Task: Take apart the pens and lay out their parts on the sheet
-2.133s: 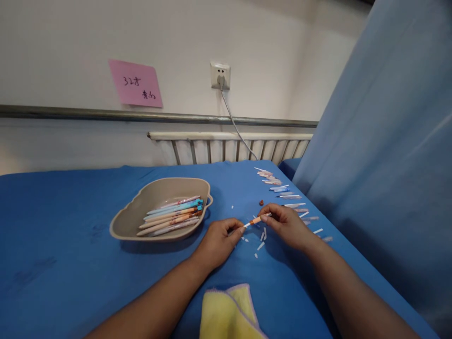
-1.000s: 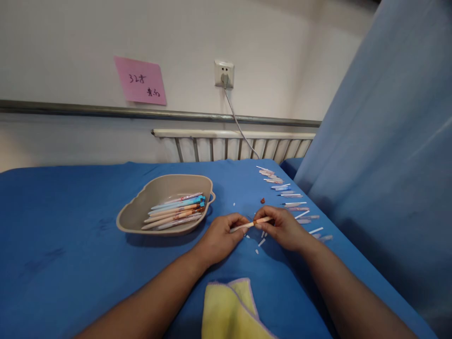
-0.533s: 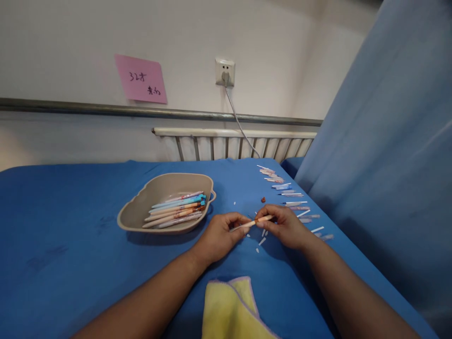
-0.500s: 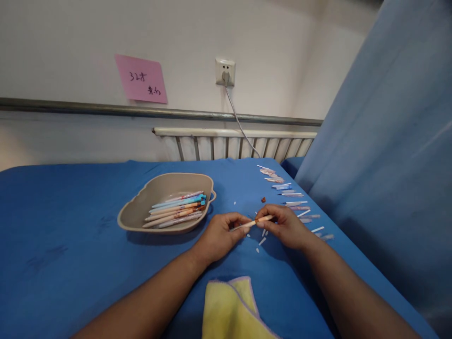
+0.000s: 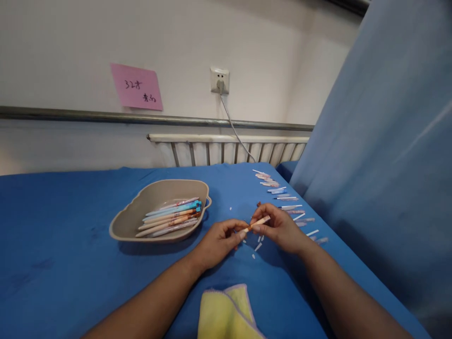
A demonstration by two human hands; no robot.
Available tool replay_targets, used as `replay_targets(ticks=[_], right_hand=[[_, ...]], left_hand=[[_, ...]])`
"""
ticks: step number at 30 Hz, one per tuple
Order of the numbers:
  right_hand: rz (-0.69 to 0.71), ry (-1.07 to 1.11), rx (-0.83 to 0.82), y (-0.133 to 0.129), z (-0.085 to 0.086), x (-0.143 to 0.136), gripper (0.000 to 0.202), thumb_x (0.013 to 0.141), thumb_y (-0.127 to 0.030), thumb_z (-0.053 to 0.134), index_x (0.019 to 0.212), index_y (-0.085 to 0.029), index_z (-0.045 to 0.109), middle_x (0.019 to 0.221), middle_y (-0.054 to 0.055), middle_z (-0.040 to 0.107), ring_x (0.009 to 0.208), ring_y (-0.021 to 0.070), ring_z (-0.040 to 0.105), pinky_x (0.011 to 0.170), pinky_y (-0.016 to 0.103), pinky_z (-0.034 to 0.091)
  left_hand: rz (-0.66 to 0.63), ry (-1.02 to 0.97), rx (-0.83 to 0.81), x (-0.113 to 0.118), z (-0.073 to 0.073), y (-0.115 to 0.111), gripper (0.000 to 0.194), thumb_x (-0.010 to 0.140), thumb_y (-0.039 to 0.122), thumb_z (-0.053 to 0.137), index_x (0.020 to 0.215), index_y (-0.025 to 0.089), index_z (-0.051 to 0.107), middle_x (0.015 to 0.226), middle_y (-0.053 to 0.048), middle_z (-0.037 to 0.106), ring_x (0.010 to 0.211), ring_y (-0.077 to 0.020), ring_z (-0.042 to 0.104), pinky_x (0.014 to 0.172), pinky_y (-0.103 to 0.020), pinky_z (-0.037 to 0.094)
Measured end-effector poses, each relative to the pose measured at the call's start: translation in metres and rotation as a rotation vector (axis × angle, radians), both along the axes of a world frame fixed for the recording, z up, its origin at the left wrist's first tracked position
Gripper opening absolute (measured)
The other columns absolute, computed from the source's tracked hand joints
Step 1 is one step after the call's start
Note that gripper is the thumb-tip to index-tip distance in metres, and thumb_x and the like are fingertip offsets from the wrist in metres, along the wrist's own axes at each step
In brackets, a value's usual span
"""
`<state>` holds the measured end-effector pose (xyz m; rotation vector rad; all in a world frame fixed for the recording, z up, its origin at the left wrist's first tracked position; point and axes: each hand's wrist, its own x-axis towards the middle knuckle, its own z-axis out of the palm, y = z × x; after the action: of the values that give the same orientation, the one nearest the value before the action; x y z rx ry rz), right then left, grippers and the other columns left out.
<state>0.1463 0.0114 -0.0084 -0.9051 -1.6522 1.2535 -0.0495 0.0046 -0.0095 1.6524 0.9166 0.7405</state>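
My left hand (image 5: 224, 239) pinches one end of a peach-coloured pen (image 5: 260, 221) with a brown band. The fingertips of my right hand (image 5: 280, 227) close on the same pen from the other side, so it is held between both hands, tilted up to the right. Small white pieces (image 5: 258, 246) lie on the blue cloth just below my fingers. A brown bit (image 5: 259, 204) shows behind my right hand, partly covered by it. To the left, a beige basin (image 5: 123, 221) holds several pens (image 5: 173, 217) in peach, light blue and pale colours.
Rows of pen parts (image 5: 278, 190) run along the right side of the blue-covered table (image 5: 63, 263). A yellow cloth (image 5: 224, 314) lies at the front. At the right hangs a blue curtain (image 5: 381, 141). A plugged-in cord (image 5: 231, 123) drops behind the table.
The view has shifted slightly, so the basin and rows sit lower and further left. The pen is tilted more steeply, and my right fingers have moved along it towards my left hand.
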Motion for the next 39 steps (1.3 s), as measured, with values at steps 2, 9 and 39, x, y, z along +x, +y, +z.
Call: replay_targets(ticks=[2, 9, 39], right_hand=[[0.0, 0.099, -0.04, 0.001, -0.001, -0.003, 0.024, 0.069, -0.023, 0.069, 0.085, -0.021, 0.052, 0.078, -0.001, 0.06, 0.067, 0.0125, 0.057, 0.063, 0.026, 0.044], [-0.051, 0.225, -0.062, 0.003, 0.0, -0.013, 0.021, 0.064, -0.032, 0.072, 0.073, -0.019, 0.058, 0.061, -0.002, 0.06, 0.058, 0.0124, 0.055, 0.057, 0.026, 0.043], [-0.136, -0.244, 0.116, 0.014, 0.0, 0.022, 0.015, 0.083, -0.032, 0.049, 0.087, -0.019, 0.055, 0.063, -0.004, 0.046, 0.056, 0.0106, 0.042, 0.054, 0.023, 0.035]], left_hand=[[0.002, -0.058, -0.047, 0.001, 0.0, 0.0, 0.033, 0.078, 0.04, 0.058, 0.098, 0.015, 0.064, 0.077, -0.002, 0.06, 0.058, -0.0084, 0.047, 0.053, -0.02, 0.037], [0.073, -0.158, -0.198, 0.002, 0.002, 0.0, 0.037, 0.073, 0.041, 0.063, 0.099, 0.015, 0.061, 0.073, 0.0, 0.057, 0.052, -0.0065, 0.045, 0.046, -0.019, 0.031], [0.219, 0.003, 0.037, 0.001, -0.001, 0.005, 0.031, 0.076, 0.038, 0.058, 0.095, 0.015, 0.065, 0.066, 0.001, 0.057, 0.055, -0.0098, 0.045, 0.051, -0.02, 0.036]])
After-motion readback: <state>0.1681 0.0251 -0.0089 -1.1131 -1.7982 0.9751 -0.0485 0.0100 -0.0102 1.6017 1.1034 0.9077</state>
